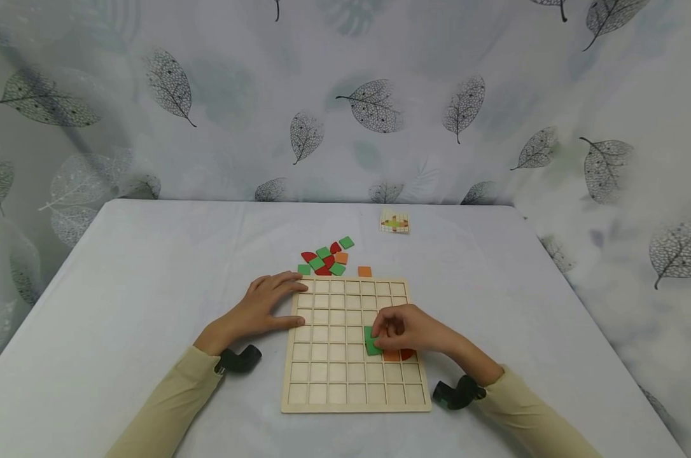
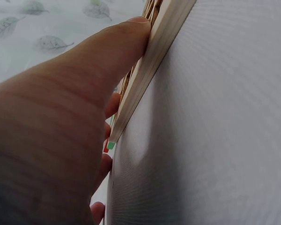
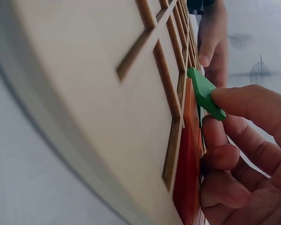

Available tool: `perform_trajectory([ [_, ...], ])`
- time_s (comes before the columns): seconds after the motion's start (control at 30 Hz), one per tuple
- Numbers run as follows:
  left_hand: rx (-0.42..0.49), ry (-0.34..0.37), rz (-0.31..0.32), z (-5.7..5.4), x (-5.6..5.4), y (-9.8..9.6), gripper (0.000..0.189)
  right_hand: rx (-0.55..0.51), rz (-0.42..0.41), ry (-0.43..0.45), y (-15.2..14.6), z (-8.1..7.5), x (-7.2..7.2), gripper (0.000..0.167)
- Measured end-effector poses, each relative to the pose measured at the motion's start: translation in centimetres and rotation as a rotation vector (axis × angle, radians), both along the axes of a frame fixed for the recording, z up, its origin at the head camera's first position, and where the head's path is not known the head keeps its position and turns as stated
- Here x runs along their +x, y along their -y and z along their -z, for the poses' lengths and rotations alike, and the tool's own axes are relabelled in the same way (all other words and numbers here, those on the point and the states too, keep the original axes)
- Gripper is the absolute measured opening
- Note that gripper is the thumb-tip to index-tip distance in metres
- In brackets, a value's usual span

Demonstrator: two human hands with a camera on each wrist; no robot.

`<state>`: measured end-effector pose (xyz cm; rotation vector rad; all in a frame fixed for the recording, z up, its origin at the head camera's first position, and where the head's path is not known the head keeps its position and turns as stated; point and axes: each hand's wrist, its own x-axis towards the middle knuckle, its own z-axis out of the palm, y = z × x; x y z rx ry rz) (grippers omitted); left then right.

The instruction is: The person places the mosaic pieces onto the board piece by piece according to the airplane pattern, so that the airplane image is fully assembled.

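Note:
My right hand (image 1: 417, 327) pinches a green square tile (image 3: 204, 93) over the right part of a wooden grid board (image 1: 318, 387). That tile is tilted in the right wrist view, one edge down near the grid. Close by it, an orange tile (image 1: 390, 357) and a red rounded tile (image 1: 407, 354) sit in neighbouring cells, partly under the hand. More green (image 1: 368, 331) shows just behind the pinched tile. My left hand (image 1: 259, 306) rests at the board's left edge with fingers spread, its thumb (image 2: 131, 40) touching the rim.
Behind the board lies a loose group of green, red and orange tiles (image 1: 317, 263). A single orange tile (image 1: 365, 271) lies near the board's far edge. Farther back is a small pattern card (image 1: 394, 222). A white cloth (image 1: 168, 273) covers the table.

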<state>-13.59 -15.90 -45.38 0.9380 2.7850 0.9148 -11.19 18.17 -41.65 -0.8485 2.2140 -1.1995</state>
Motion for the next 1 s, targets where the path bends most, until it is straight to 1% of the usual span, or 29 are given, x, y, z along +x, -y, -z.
perform_trajectory([
  [0.23, 0.000, 0.006, -0.001, -0.10, 0.05, -0.02, 0.060, 0.041, -0.026, -0.013, 0.05, 0.11, 0.02, 0.007],
  [0.67, 0.005, 0.013, 0.004, -0.41, 0.08, 0.00, 0.060, 0.066, -0.057, -0.010, 0.21, -0.19, 0.15, 0.003],
  [0.87, 0.003, 0.016, 0.001, -0.36, 0.05, 0.02, 0.060, 0.046, -0.056, -0.044, 0.43, -0.19, -0.14, 0.001],
  [1.0, 0.003, 0.017, 0.001, -0.34, 0.02, 0.02, 0.059, 0.031, -0.043, -0.067, 0.65, -0.16, -0.51, 0.003],
])
